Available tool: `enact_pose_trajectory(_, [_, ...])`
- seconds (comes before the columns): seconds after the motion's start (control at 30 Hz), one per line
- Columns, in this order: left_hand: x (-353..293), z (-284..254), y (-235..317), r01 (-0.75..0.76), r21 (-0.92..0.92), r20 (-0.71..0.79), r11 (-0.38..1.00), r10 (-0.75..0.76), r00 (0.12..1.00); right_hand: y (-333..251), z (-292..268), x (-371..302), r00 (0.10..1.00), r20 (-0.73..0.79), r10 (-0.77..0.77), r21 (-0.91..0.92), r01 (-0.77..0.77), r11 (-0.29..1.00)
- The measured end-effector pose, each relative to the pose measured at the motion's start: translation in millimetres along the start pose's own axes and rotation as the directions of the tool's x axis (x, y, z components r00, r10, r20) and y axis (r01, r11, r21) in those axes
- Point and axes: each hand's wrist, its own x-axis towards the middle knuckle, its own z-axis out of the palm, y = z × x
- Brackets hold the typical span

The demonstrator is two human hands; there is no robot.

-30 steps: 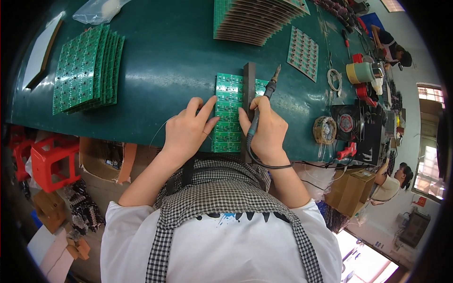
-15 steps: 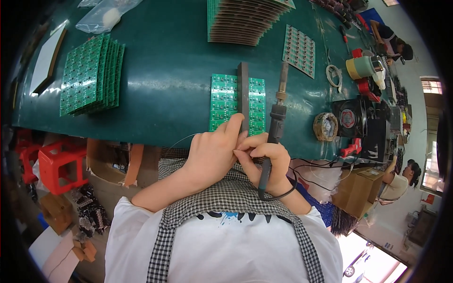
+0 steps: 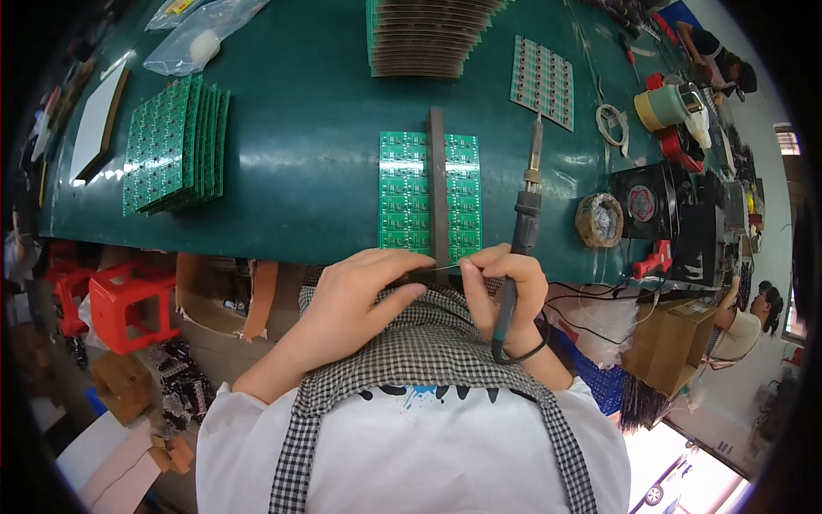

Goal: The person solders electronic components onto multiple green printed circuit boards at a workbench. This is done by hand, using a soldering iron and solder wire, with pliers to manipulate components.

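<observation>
My right hand (image 3: 514, 287) is closed around a soldering iron (image 3: 525, 223), its tip pointing away toward the far side. Between the thumb and forefinger of that hand is a thin solder wire (image 3: 449, 268), stretching left toward my left hand (image 3: 351, 295). My left hand is at the table's near edge, thumb and fingers apart, fingertips close to the wire's other end. Just beyond both hands lies a green circuit board panel (image 3: 404, 184) with small parts on it. A dark bar (image 3: 437, 184) lies lengthwise across the panel.
Stacked green panels (image 3: 163, 150) stand at the left, with more boards (image 3: 419, 38) at the far middle. A panel with round parts (image 3: 544, 81) lies far right. A tape roll (image 3: 599, 219), a black fan box (image 3: 640, 201) and a red stool (image 3: 133, 304) are around; other people work at right.
My hands have drawn apart; before, their fingers met over the bar's near end. My left hand has opened, and the soldering iron has shifted right with my right hand.
</observation>
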Motion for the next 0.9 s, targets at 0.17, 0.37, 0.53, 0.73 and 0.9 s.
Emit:
enact_pose_trajectory(0.17, [12.4,14.5,7.0,0.113,-0.214,0.041,0.97,-0.107,0.993,-3.2,1.8,3.8,0.998,0.051,-0.039,-0.001,0.04,0.999])
enact_pose_trajectory(0.37, [8.1,-1.5,5.3,0.341,-0.413,0.002,0.845,-0.374,0.928,-0.1,-11.7,-1.1,0.996,0.024,0.081,0.101,-0.083,0.991])
enact_pose_trajectory(0.53, [5.5,-70.2,-19.0,0.214,0.049,-0.821,0.976,-0.083,0.565,8.9,-77.2,-25.9,0.962,-0.25,0.109,-0.321,-0.188,0.928])
enact_pose_trajectory(0.73, [34.3,-47.9,-28.7,0.175,0.082,-0.737,0.981,-0.059,0.673,53.8,-105.6,-85.6,0.971,-0.225,0.082,-0.837,-0.235,0.494])
enact_pose_trajectory(0.9, [35.7,-34.6,-42.4,0.209,0.048,-0.645,0.977,-0.13,0.753,45.6,-107.3,-89.8,0.976,-0.205,-0.072,-0.784,-0.12,0.609])
